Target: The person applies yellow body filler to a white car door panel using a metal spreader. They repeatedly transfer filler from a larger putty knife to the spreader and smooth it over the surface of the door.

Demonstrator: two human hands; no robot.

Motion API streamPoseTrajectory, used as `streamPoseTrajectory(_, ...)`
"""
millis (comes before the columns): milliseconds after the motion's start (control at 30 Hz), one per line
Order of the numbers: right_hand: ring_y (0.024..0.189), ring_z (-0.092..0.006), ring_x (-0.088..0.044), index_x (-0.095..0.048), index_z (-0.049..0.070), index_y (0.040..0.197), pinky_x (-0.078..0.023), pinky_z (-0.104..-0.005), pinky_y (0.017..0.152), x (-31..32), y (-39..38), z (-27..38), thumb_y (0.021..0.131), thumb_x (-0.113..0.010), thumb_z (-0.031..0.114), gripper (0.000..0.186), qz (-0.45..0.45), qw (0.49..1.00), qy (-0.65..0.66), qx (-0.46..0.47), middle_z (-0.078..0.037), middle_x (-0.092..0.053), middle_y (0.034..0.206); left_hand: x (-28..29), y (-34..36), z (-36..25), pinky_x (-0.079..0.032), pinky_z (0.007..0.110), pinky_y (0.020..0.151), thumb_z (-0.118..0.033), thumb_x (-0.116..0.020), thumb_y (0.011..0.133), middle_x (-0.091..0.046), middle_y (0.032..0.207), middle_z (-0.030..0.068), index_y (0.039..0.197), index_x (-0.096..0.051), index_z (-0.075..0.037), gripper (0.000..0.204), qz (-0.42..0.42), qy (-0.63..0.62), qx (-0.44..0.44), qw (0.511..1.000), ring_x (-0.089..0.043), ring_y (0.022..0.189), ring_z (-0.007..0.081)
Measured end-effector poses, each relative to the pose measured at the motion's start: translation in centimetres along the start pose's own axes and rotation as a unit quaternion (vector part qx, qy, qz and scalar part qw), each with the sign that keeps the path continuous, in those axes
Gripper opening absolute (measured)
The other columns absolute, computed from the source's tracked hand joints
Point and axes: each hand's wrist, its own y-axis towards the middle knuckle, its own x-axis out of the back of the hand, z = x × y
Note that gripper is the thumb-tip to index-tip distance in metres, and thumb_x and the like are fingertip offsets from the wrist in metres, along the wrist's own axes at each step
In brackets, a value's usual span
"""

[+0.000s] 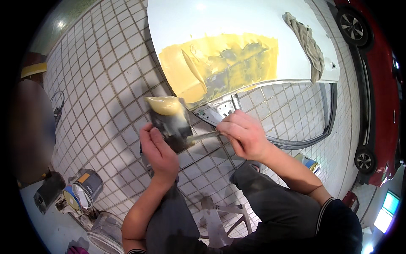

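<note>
Partly hidden: spreader (205,136) in right hand (246,134); dark board (176,127) blurred.

Near a white door (228,19), a dark board (174,130) with yellow paste (166,106) is held in the left hand (160,149) and a scraper (205,136) at its edge in the right hand (246,135).

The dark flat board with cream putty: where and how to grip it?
Probably pinch the dark flat board at its near left edge, from the left: cream putty covers its far end; a narrow grey spatula is at its near right corner.
</note>
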Motion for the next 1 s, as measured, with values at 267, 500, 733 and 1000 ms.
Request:
streamPoseTrajectory(267, 0.080, -0.0226, -0.056, -0.053, 0.000, 0.114, -0.047, -0.0328, 0.076, -1.3, -1.2, 1.7, 0.099, -0.055, 0.010, 0.018, -0.005, 0.920, 0.264, -0.291, -0.013, -0.059, 0.090, 0.2, 2.6, -0.2, -0.042, 0.026, 0.082, -0.018, -0.034, 0.108, -0.052, 0.100, 0.0075, 0.110, -0.048, 0.002, 0.025, -0.123, -0.105, 0.034, 0.986, -0.048, 0.090, 0.0134)
streamPoseTrajectory(500, 0.084, -0.0123, -0.052, -0.051, 0.001, 0.116, -0.045, -0.0284, 0.079, -2.9, -1.8, 2.0, 0.101, -0.054, 0.012, 0.019, -0.005, 0.870, 0.374, -0.322, -0.006, -0.058, 0.091, 0.0, 1.5, 0.2, -0.044, 0.025, 0.079, -0.010, -0.037, 0.104, -0.051, 0.104, 0.0106, 0.113, -0.047, 0.006, 0.020, -0.079, -0.040, -0.088, 0.992, -0.050, 0.089, 0.0142)
streamPoseTrajectory(733, 0.081, -0.0079, -0.048, -0.051, 0.003, 0.116, -0.044, -0.0255, 0.075, -3.3, -1.8, 2.6, 0.102, -0.054, 0.013, 0.016, -0.050, 0.815, 0.448, -0.365, 0.000, -0.054, 0.092, -0.2, 0.6, 0.9, -0.044, 0.025, 0.081, -0.016, -0.039, 0.106, -0.052, 0.105, 0.0120, 0.116, -0.045, 0.007, 0.026, -0.036, 0.049, -0.143, 0.988, -0.051, 0.091, 0.0141)
streamPoseTrajectory(1000, 0.079, -0.0047, -0.050, -0.054, 0.010, 0.110, -0.044, -0.0240, 0.072, -1.3, -0.2, 0.3, 0.100, -0.058, 0.012, 0.011, -0.175, 0.677, 0.565, -0.438, 0.007, -0.047, 0.086, 1.0, 2.5, 0.1, -0.046, 0.027, 0.075, -0.018, -0.040, 0.105, -0.053, 0.105, 0.0139, 0.123, -0.043, 0.006, 0.030, -0.119, -0.047, -0.118, 0.985, -0.053, 0.084, 0.0171)
